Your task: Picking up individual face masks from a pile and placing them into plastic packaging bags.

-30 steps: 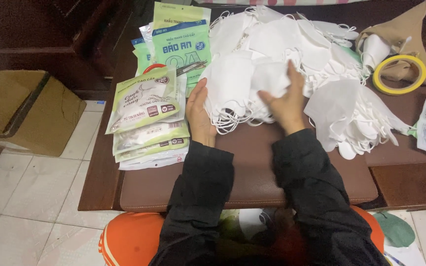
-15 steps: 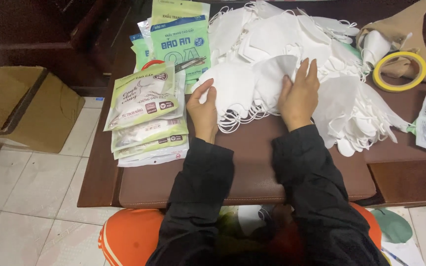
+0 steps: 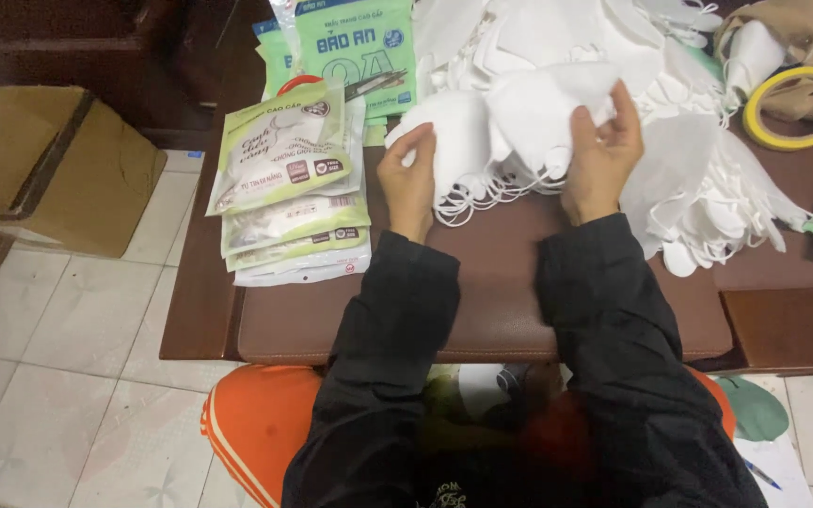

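Where the brown table [image 3: 482, 310] meets the heap of loose white masks [image 3: 670, 179], both hands work at the heap's near-left edge. Left hand [image 3: 409, 179] rests with fingers curled on a small stack of folded white masks [image 3: 463, 141]; whether it pinches one or only presses down, cannot tell. Right hand [image 3: 604, 155] is raised just off the table, thumb and fingers closed on the upper edge of a single mask [image 3: 543, 108], lifting it off the stack.

Key relation: the stack lies between the two hands, its long axis running roughly left to right, parallel to the table's near edge. Ear loops [image 3: 491, 193] hang out on the near side, toward the person. The lifted mask lies up and left of the right hand's grip, so the right hand is the one on it; the left is nearer the rest of the stack.

Toward the table's left edge, well apart from the hands: a pile of filled green-and-white packets [image 3: 284, 179], with more flat green bags [image 3: 359, 42] behind at the far edge. Near the far right corner, a roll of yellow tape [image 3: 799, 108]. A cardboard box [image 3: 49, 165] sits on the tiled floor, left of the table.
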